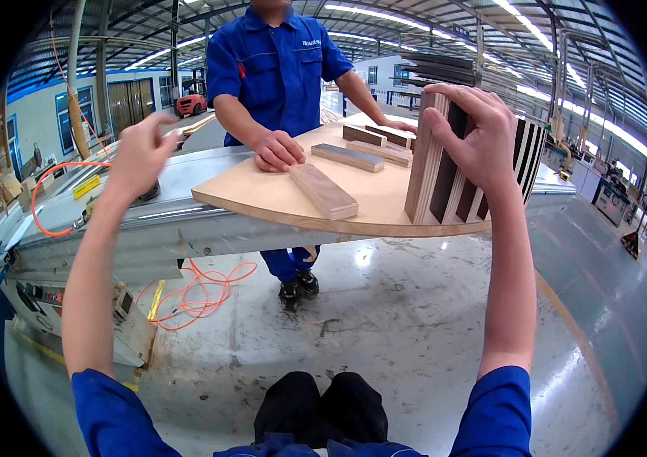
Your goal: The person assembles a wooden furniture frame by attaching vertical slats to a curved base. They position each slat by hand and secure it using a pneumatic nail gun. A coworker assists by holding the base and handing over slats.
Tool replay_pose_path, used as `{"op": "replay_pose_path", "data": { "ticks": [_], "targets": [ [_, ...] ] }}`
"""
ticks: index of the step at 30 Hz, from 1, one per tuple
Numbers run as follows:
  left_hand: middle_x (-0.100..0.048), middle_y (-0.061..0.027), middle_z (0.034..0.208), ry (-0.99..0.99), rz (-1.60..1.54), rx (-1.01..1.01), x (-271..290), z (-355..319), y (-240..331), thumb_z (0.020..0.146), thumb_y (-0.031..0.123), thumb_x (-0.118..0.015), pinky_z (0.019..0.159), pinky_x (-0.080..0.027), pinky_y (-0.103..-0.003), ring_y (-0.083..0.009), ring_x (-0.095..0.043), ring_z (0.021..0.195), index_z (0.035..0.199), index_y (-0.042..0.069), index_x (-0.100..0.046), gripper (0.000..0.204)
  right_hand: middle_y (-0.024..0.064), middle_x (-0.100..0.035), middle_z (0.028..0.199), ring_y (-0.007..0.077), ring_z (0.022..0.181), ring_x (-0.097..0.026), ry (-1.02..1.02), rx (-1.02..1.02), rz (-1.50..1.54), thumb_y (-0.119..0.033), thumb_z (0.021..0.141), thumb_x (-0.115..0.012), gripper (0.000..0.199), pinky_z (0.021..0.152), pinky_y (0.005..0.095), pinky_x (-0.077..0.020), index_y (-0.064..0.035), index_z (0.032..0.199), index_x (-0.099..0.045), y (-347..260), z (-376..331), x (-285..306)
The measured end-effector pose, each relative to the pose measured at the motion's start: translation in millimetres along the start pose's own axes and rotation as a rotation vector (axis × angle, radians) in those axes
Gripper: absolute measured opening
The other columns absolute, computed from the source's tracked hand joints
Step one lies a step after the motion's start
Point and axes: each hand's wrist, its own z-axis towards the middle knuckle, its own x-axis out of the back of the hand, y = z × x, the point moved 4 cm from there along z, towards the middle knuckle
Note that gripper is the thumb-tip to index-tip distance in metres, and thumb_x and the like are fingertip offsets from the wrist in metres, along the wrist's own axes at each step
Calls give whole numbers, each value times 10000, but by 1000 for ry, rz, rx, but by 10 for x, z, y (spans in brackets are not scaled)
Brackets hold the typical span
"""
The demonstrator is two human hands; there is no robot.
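Observation:
At the right side of the table, my right hand (479, 129) grips the end block of a row of upright wooden blocks (453, 164), light plywood edges alternating with dark faces. Its fingers reach over the top and the thumb lies along the near face. My left hand (141, 156) is raised over the left part of the table, slightly blurred, thumb and forefinger apart with nothing between them. Between my hands a light brown wooden block (323, 192) lies flat near the board's front edge. Behind it lies a grey-topped block (348, 157).
These pieces sit on a curved wooden board (262, 190) atop a metal machine table (179, 221). Several more blocks (380, 145) lie farther back. A co-worker in blue (278, 76) stands opposite, one hand (278, 151) beside the near block. An orange hose (205, 293) coils on the floor.

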Motion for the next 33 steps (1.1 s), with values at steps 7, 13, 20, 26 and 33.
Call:
{"op": "replay_pose_path", "data": {
  "ticks": [7, 13, 20, 26, 33],
  "targets": [
    [-768, -253, 1050, -443, -8, -135, -1035, 77, 1752, 904, 751, -593, 860, -577, -447, -377, -745, 992, 1215, -60, -728, 879, 46, -797, 966, 205, 840, -723, -3, -35, 31, -407, 892, -757, 303, 815, 359, -535, -181, 1081, -829, -24, 7, -7],
    [-754, -268, 935, -821, 143, -65, -1179, 255, 1966, 796, 639, -664, 794, -584, -434, -342, -745, 925, 1107, -103, -751, 809, 66, -805, 1007, 226, 875, -733, 31, 16, 41, -418, 886, -760, 335, 862, 364, -533, -159, 1086, -826, -9, 27, -10],
    [-762, -107, 932, -748, -346, 60, -880, 217, 1510, 874, 337, -670, 597, -525, -313, -166, -692, 713, 1131, -99, -732, 510, 67, -802, 980, 220, 813, -725, 17, -5, 41, -432, 904, -749, 338, 819, 349, -531, -146, 1066, -822, -21, -10, 22],
    [-719, -82, 1226, -410, -1041, -114, -735, 1, 1815, 994, 271, -734, 902, -541, -267, -109, -674, 1075, 1443, -46, -580, 570, 59, -803, 960, 219, 822, -731, 39, 18, 45, -426, 899, -758, 331, 804, 351, -529, -147, 1062, -825, -30, 3, 19],
    [-697, -81, 1250, -483, -1168, -238, -1072, -82, 2150, 986, 186, -755, 984, -536, -293, -125, -663, 1096, 1403, -50, -601, 503, 71, -798, 958, 244, 788, -717, -44, -24, 61, -412, 894, -760, 360, 787, 364, -539, -128, 1106, -824, -17, 25, 56]
  ]
}}
